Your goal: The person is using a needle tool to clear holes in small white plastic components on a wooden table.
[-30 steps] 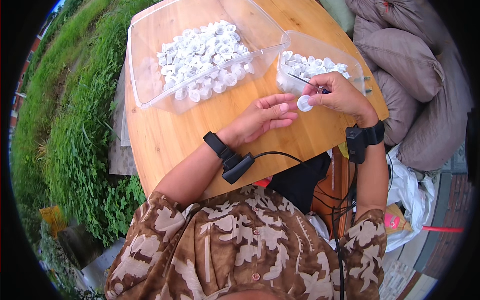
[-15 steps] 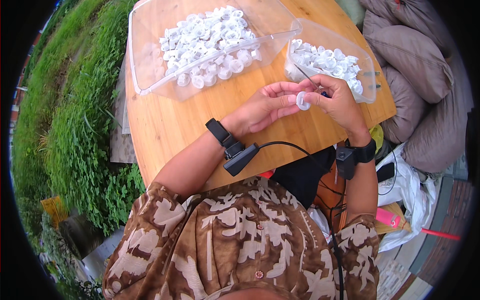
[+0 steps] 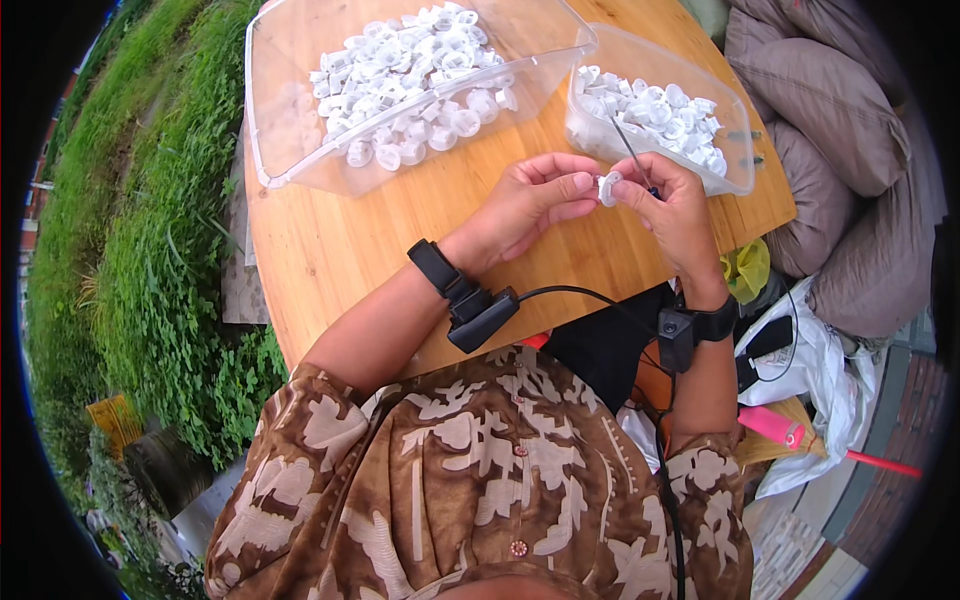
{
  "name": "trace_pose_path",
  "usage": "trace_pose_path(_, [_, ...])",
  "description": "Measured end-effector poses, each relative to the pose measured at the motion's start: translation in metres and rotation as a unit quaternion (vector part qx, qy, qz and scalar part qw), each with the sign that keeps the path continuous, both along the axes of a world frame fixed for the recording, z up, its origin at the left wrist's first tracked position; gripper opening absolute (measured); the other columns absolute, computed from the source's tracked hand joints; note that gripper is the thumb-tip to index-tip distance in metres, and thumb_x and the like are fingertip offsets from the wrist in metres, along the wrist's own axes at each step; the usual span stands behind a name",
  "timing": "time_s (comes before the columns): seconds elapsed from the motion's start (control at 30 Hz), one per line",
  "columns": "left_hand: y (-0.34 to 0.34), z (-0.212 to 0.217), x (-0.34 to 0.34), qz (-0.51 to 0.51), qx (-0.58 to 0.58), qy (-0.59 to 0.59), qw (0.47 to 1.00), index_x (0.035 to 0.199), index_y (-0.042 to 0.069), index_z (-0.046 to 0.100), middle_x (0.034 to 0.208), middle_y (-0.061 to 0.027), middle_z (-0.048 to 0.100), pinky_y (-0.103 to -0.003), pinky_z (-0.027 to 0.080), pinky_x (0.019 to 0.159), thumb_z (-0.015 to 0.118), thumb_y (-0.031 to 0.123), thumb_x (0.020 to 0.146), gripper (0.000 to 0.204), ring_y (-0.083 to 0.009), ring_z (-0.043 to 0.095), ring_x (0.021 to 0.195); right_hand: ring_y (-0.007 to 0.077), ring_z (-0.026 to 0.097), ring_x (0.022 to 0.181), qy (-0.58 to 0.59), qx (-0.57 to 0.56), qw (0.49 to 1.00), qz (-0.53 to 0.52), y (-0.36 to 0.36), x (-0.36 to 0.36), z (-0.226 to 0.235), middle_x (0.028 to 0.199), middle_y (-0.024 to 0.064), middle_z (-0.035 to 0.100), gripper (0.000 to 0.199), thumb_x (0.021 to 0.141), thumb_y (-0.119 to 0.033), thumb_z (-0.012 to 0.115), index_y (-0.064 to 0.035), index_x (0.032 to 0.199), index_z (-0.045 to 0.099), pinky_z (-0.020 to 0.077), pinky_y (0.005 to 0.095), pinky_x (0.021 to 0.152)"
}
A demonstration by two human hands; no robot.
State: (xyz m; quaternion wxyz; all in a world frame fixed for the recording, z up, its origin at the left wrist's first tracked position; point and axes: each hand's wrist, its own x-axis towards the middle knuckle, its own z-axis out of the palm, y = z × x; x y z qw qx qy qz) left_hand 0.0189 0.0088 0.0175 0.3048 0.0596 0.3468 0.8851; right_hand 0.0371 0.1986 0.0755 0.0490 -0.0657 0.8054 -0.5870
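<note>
My left hand (image 3: 530,203) is closed in a pinch, thumb and fingertips at the edge of a small round white plastic part (image 3: 607,189). My right hand (image 3: 672,212) grips the same part from the other side between thumb and forefinger. Held in the right hand too is a thin tool with a long dark shaft (image 3: 628,143), pointing up and away. Its dark blue handle is mostly covered by my fingers, so its exact kind does not show. Both hands are above the wooden table, just on the near side of the smaller clear plastic bin (image 3: 745,150).
A larger clear plastic bin (image 3: 258,125) at the far left holds a heap of similar white parts (image 3: 410,70). More white parts (image 3: 655,110) fill the smaller bin. Brown padded bundles (image 3: 830,120) lie right of the wooden table (image 3: 350,270). A cable (image 3: 580,290) runs between my wrist straps.
The white part has turned, showing its rim at another angle. My left fingers have drawn together on it. My right hand has shifted slightly, with the tool's shaft standing steeper.
</note>
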Motion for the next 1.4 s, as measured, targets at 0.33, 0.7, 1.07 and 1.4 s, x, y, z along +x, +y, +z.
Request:
trace_pose_path(0.33, [0.006,-0.011,0.003,0.016,-0.126,0.130,0.983,0.114,-0.001,0.058,0.110,-0.0079,0.063,-0.026,0.047,0.089,0.067,0.007,0.084,0.032,-0.0138,0.060,0.099,0.0114,0.059,0.069,0.098,0.229,0.966,0.065,-0.004,-0.008,0.011,0.074,0.0088,0.064,0.013,0.078,-0.006,0.066,0.0029,0.087,0.063,0.0467,0.0269,0.065])
trace_pose_path(0.7, [0.005,-0.004,0.004,0.076,-0.119,0.082,0.987,0.104,0.001,0.061,0.102,-0.0067,0.065,-0.027,0.049,0.085,0.069,0.006,0.083,0.023,-0.0121,0.061,0.094,0.0053,0.056,0.072,-0.013,0.011,0.999,-0.032,-0.004,0.002,-0.009,0.078,0.0011,0.064,0.009,0.083,-0.007,0.064,0.0003,0.089,0.063,0.0450,0.0214,0.064])
trace_pose_path(1.07, [0.006,-0.008,0.003,0.082,-0.129,0.138,0.979,0.103,-0.001,0.062,0.100,-0.0067,0.066,-0.026,0.049,0.084,0.070,0.005,0.081,0.024,-0.0114,0.061,0.092,0.0049,0.055,0.074,-0.028,-0.047,0.998,0.009,0.001,-0.003,-0.010,0.083,0.0001,0.063,0.010,0.084,-0.005,0.064,0.0008,0.092,0.062,0.0452,0.0209,0.069])
trace_pose_path(1.4, [0.002,-0.006,-0.001,0.102,-0.157,0.115,0.975,0.105,-0.001,0.062,0.102,-0.0066,0.065,-0.026,0.049,0.085,0.070,0.008,0.082,0.026,-0.0109,0.060,0.092,0.0112,0.058,0.068,0.216,0.091,0.966,-0.113,-0.029,0.017,-0.018,0.078,0.0060,0.063,0.010,0.080,-0.003,0.068,0.0000,0.090,0.067,0.0449,0.0242,0.062])
